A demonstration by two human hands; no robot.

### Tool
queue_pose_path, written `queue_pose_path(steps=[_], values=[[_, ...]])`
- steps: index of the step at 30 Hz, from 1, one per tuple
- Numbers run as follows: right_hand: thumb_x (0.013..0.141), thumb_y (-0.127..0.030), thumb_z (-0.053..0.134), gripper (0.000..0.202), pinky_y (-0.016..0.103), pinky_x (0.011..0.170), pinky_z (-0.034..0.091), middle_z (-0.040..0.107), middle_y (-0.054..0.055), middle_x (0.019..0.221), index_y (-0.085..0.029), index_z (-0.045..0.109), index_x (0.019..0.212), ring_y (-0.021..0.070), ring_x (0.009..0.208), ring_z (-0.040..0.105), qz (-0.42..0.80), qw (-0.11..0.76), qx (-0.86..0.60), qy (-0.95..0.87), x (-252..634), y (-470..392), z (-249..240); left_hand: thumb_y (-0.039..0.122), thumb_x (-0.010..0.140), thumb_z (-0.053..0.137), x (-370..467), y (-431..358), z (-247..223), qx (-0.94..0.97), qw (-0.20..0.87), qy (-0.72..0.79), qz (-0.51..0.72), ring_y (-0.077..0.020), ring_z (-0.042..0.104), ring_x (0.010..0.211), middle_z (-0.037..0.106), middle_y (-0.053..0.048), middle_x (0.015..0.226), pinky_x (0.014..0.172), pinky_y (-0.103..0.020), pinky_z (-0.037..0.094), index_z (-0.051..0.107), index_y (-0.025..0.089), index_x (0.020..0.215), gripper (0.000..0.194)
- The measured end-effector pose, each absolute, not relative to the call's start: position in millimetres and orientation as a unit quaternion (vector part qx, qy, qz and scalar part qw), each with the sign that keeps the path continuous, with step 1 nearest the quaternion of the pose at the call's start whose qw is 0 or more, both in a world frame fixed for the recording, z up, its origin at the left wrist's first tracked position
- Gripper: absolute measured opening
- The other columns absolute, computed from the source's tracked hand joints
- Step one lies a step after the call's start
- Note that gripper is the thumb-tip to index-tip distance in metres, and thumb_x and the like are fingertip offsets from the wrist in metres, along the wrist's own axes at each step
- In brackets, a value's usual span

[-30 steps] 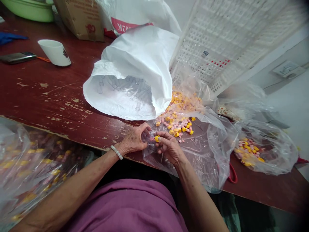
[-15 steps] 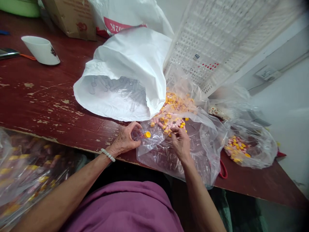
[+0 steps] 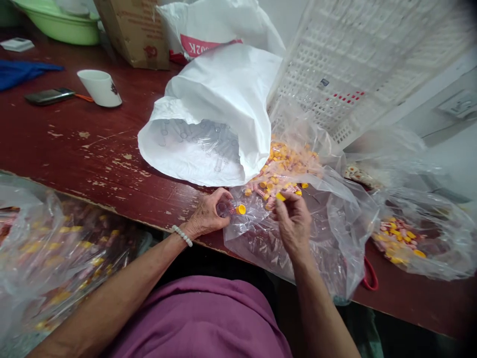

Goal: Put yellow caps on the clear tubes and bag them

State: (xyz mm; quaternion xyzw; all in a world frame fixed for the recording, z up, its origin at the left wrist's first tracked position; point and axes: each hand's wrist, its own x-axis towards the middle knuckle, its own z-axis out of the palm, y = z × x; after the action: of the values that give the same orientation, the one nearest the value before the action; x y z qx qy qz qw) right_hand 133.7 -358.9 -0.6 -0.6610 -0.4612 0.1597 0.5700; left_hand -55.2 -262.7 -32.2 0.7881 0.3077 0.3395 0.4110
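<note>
Tube [image 3: 231, 209] with yellow cap pinched in left hand [image 3: 208, 215]; right hand [image 3: 294, 223] just beside, fingers pinching loose cap [image 3: 280, 197].

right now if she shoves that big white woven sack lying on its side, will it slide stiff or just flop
The big white woven sack would probably flop: its walls sag and crease. It likely weighs little, since only small clear plastic tubes show inside its open mouth. Those round tubes may well roll out onto the worn red table.

A dark red table [image 3: 74, 144] is scuffed with pale chips. Yellow caps [image 3: 283, 154] and pink pieces fill a clear bag [image 3: 335, 223]. The sack [image 3: 223, 99] is white, the basin [image 3: 63, 25] green, the cloth [image 3: 22, 72] blue, the shirt [image 3: 201, 318] purple.
</note>
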Motion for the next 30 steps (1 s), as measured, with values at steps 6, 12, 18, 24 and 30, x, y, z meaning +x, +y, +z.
queue_pose_path(steps=[6, 12, 18, 24, 30], values=[[0.085, -0.033, 0.054, 0.012, 0.031, 0.075, 0.044, 0.062, 0.002, 0.088, -0.026, 0.059, 0.093, 0.0152, 0.075, 0.055, 0.152, 0.498, -0.624, -0.583, 83.0, -335.8, -4.2, 0.014, 0.062, 0.063, -55.9, -264.2, -27.2, 0.803, 0.389, 0.31, 0.328, -0.0091, 0.053, 0.059, 0.061, 0.001, 0.077, 0.055, -0.021, 0.042, 0.052, 0.017, 0.094, 0.033], [0.085, -0.031, 0.055, 0.016, 0.043, 0.1, 0.033, 0.055, 0.006, 0.124, -0.025, 0.064, 0.098, 0.0225, 0.115, 0.046, 0.036, 0.369, -0.605, -0.704, 89.9, -339.5, -11.2, 0.017, 0.065, 0.062, -55.9, -262.5, -28.1, 0.805, 0.393, 0.297, 0.332, -0.0106, 0.054, 0.064, 0.06, 0.001, 0.078, 0.058, -0.022, 0.042, 0.052, 0.016, 0.093, 0.031], [0.082, -0.036, 0.059, 0.027, 0.042, 0.102, 0.032, 0.041, 0.006, 0.14, -0.025, 0.061, 0.107, 0.0233, 0.122, 0.043, 0.063, 0.353, -0.619, -0.698, 84.8, -342.7, -5.5, 0.019, 0.061, 0.065, -54.0, -258.2, -34.7, 0.796, 0.387, 0.311, 0.347, -0.0129, 0.057, 0.071, 0.062, -0.001, 0.084, 0.064, -0.023, 0.046, 0.052, 0.017, 0.094, 0.035], [0.085, -0.019, 0.043, 0.024, 0.042, 0.088, 0.04, 0.06, 0.013, 0.099, -0.016, 0.061, 0.099, 0.0238, 0.098, 0.053, -0.082, 0.349, -0.774, -0.521, 180.7, -348.0, -17.3, 0.013, 0.06, 0.063, -52.0, -257.2, -40.4, 0.778, 0.41, 0.311, 0.36, -0.0112, 0.057, 0.067, 0.061, -0.001, 0.087, 0.06, -0.022, 0.047, 0.052, 0.017, 0.095, 0.037], [0.081, -0.024, 0.05, 0.024, 0.042, 0.084, 0.04, 0.062, 0.017, 0.097, -0.012, 0.063, 0.097, 0.0271, 0.093, 0.053, -0.067, 0.177, -0.857, -0.48, 256.1, -357.6, -37.8, 0.013, 0.06, 0.063, -51.9, -258.5, -38.3, 0.774, 0.42, 0.314, 0.355, -0.0108, 0.058, 0.067, 0.061, -0.001, 0.086, 0.06, -0.021, 0.048, 0.052, 0.016, 0.095, 0.037]])
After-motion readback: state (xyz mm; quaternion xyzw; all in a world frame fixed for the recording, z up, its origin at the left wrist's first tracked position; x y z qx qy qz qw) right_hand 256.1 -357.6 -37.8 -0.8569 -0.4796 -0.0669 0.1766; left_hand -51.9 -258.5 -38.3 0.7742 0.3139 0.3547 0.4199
